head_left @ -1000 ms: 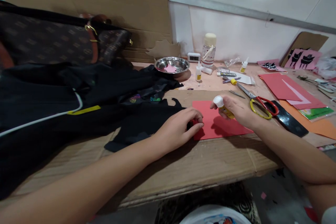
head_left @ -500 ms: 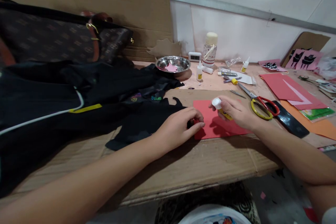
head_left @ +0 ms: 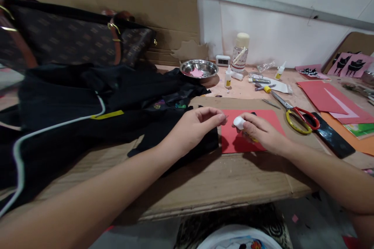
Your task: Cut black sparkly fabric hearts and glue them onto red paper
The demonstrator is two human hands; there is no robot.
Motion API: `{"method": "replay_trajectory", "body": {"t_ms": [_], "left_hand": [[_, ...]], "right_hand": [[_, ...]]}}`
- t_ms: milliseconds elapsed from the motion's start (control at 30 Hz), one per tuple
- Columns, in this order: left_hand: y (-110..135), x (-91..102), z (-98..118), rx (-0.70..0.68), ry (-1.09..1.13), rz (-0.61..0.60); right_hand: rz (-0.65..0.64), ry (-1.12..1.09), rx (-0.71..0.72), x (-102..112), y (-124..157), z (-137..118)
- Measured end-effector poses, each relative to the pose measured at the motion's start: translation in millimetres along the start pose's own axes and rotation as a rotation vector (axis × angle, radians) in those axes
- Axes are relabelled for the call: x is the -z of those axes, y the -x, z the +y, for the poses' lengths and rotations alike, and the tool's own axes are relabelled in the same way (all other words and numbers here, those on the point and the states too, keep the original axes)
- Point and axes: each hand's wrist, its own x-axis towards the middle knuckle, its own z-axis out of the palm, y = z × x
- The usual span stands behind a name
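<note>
My right hand [head_left: 261, 129] is wrapped round a glue stick [head_left: 239, 123] with a white end, its yellow label partly hidden by the fingers. It is held over a red sheet of paper [head_left: 229, 144] lying on the cardboard. Just left of the glue stick, my left hand [head_left: 195, 128] pinches thumb and forefinger together above the sheet's left edge. A tiny thin tip shows at those fingertips, too small to name. Beneath the left hand lies a flat black piece [head_left: 163, 124]; whether it is paper or cloth I cannot tell.
Scissors [head_left: 292, 114] and a black phone [head_left: 333, 136] lie to the right, beside red paper sheets [head_left: 318, 95]. At the back stand a metal bowl [head_left: 187, 71], a glue bottle [head_left: 228, 79] and a flask [head_left: 241, 52]. Black clothing [head_left: 64, 93] and a white cord [head_left: 58, 126] cover the left.
My left hand has lifted slightly, its fingertips now pinched above the paper's edge. The glue stick stays in my right hand, and its white end tilts more toward the left. The view has shifted left.
</note>
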Motion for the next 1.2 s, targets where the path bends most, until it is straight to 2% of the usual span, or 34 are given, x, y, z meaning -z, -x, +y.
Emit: {"method": "replay_trajectory", "body": {"t_ms": [167, 333, 567, 633, 800, 1200], "left_hand": [[-2, -0.4, -5, 0.015, 0.13, 0.008], [1, -1.2, -3, -0.006, 0.062, 0.002], [6, -2.6, 2, -0.032, 0.032, 0.0], [6, -2.8, 3, -0.042, 0.004, 0.009], [8, -4.0, 4, -0.077, -0.093, 0.01], [12, -6.1, 4, -0.287, -0.403, -0.009]], "right_hand": [[0.004, -0.005, -0.008, -3, 1, 2], [0.025, 0.044, 0.005, -5, 1, 3], [-0.051, -0.101, -0.052, -7, 1, 2], [-0.073, -0.101, -0.06, -7, 1, 0], [-0.005, 0.036, 0.007, -7, 2, -1], [-0.061, 0.016, -0.027, -9, 1, -3]]}}
